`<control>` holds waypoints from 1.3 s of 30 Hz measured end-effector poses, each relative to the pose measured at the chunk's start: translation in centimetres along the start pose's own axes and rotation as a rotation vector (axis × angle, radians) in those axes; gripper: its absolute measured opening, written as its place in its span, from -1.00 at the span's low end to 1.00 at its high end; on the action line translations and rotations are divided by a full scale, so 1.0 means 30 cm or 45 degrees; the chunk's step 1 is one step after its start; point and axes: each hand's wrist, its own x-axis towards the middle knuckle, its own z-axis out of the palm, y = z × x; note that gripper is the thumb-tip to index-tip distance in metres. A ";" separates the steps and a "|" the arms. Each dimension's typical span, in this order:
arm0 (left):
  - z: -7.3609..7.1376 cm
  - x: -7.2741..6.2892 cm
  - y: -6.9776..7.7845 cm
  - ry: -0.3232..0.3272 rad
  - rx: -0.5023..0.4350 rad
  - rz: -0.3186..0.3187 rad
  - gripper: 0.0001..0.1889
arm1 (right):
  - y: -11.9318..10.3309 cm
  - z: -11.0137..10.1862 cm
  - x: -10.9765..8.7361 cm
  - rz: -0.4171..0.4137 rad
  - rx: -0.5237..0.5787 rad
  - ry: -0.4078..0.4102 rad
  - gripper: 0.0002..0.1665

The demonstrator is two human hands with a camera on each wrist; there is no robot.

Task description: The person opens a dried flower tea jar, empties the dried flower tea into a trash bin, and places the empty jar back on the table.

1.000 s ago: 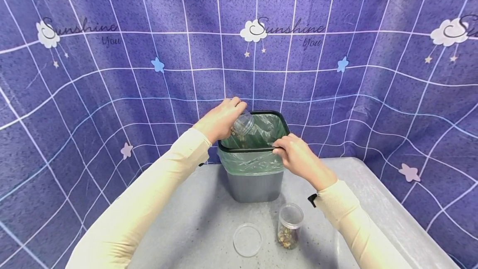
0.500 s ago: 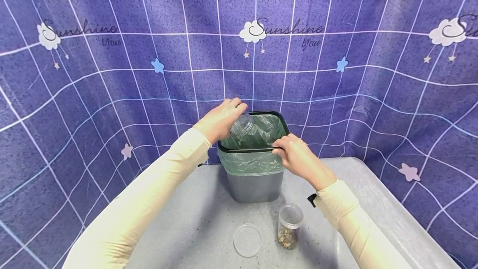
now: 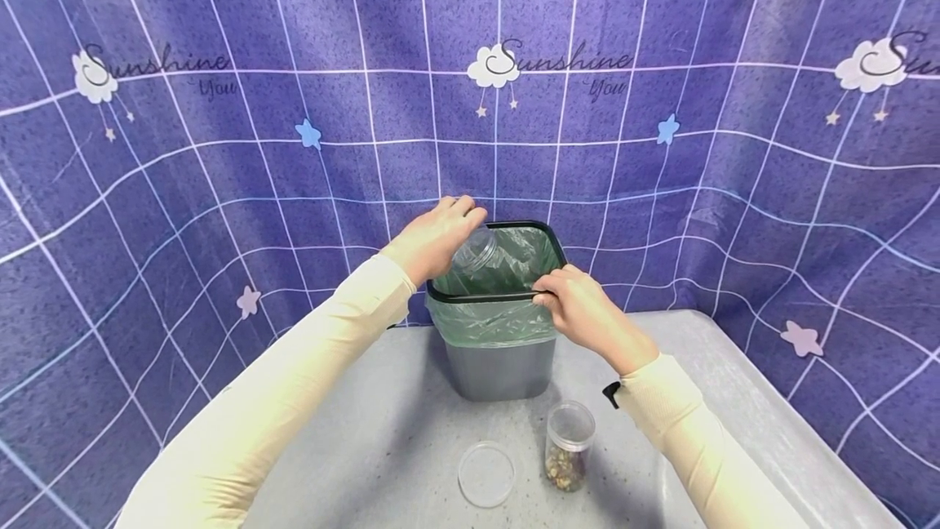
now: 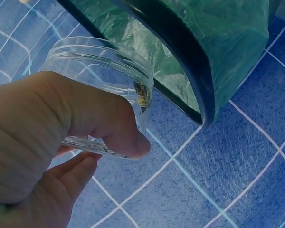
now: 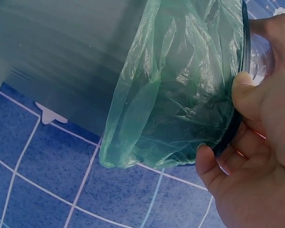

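My left hand [image 3: 436,242] grips a clear plastic jar [image 4: 99,57], tilted with its mouth over the opening of a grey trash bin [image 3: 502,370]. A little dried brownish material [image 4: 141,95] clings inside near the jar's neck, and small bits lie toward its base. With thumb and fingers my right hand [image 3: 583,308] holds the bin's black rim [image 5: 238,114] at the front right corner. A green plastic liner [image 5: 180,90] is folded over that rim and hangs down outside the bin.
In front of the bin, a second clear jar [image 3: 569,443], part filled with dried mixed pieces, stands uncapped on the grey table [image 3: 352,431]. Left of it lies a clear round lid [image 3: 487,474]. A purple grid-patterned curtain [image 3: 352,88] hangs close behind the bin.
Loose pieces seen in and below the tilted jar's mouth a second ago have fallen into the bin, leaving the jar nearly empty. Both hands keep their places.
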 end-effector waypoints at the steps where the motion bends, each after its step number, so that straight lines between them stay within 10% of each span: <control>1: 0.001 -0.001 0.001 0.004 0.007 0.001 -0.36 | 0.001 0.001 0.000 -0.003 -0.001 0.001 -0.92; 18: 0.010 0.031 0.042 0.061 0.323 0.202 -0.47 | -0.004 -0.001 0.003 -0.008 0.010 -0.004 -0.91; 39: 0.012 0.015 0.054 0.149 0.267 0.193 -0.43 | -0.003 -0.001 0.000 0.012 -0.006 -0.017 -0.92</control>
